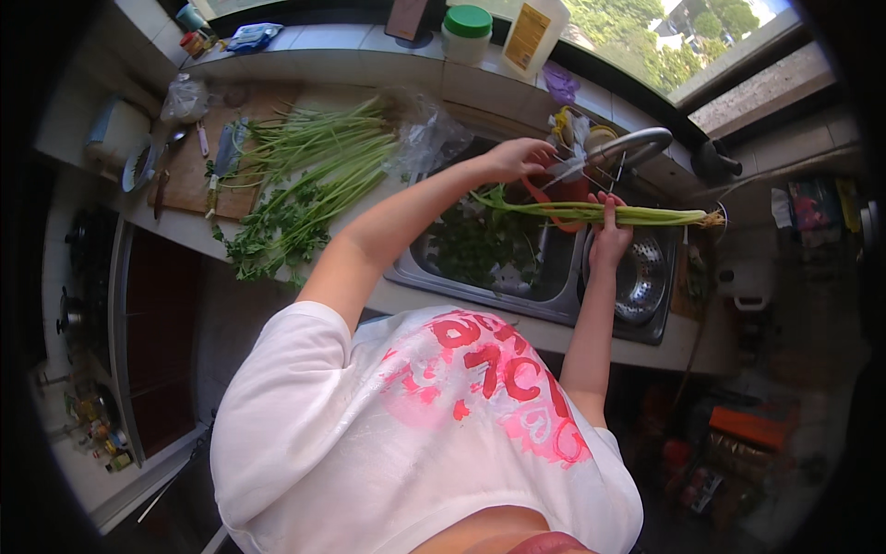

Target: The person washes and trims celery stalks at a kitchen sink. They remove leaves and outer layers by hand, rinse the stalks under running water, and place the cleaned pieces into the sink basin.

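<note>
My right hand (pixel 610 232) is closed around a bunch of long green celery-like stalks (pixel 661 216), level over the sink, roots to the right and leaves to the left. My left hand (pixel 524 159) is raised beyond the leafy end, its fingers bent and apart, near a red-orange plastic item (pixel 564 197) at the sink's back; nothing is seen in its grasp. Leafy greens (pixel 477 242) lie in the left basin of the steel sink (pixel 488 299). More leafy stalks (pixel 325 166) are spread on the counter at left, partly over a wooden cutting board (pixel 187 183).
A curved faucet (pixel 633 138) and a wire rack stand behind the sink. In the right basin is a perforated steel colander (pixel 640 280). A cleaver (pixel 230 149) lies on the board, beside clear plastic bags. Jars and bottles, including a green-lidded jar (pixel 467 34), line the windowsill.
</note>
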### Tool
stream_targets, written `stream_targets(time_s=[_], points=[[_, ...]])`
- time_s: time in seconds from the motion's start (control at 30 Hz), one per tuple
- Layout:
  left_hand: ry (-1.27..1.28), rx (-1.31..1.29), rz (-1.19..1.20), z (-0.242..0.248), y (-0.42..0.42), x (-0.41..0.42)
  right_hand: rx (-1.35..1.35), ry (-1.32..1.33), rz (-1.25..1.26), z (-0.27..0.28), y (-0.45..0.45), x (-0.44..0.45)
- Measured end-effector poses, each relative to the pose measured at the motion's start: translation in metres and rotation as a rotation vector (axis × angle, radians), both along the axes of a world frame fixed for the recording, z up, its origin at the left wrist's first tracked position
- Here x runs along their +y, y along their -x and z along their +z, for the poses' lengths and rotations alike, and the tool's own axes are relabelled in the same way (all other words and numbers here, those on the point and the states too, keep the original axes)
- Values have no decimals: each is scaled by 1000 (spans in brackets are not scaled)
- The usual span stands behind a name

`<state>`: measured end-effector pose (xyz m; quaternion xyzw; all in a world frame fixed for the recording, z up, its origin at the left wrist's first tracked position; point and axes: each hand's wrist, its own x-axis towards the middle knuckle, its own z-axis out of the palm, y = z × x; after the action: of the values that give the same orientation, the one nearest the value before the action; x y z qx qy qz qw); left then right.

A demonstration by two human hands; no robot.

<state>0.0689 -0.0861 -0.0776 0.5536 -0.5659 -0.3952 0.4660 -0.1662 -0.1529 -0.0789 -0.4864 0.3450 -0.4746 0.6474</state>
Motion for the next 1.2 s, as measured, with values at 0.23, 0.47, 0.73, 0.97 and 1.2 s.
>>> stream_targets(time_s=[0.23, 0.47, 0.73, 0.97, 1.2], points=[[-134, -65, -17, -53, -44, -11, -213, -180, -165, 10, 47, -28], [-11, -25, -255, -51, -27, -48, -165, -115, -259, 2, 49, -38], [366, -726, -497, -45, -23, -72, -8, -83, -219, 11, 46, -42], [181, -595, -768, -46, -19, -68, 185, 54, -166, 28, 37, -50], [33, -207, -958, -80, -9, -53, 275, 45, -50, 35, 26, -55]])
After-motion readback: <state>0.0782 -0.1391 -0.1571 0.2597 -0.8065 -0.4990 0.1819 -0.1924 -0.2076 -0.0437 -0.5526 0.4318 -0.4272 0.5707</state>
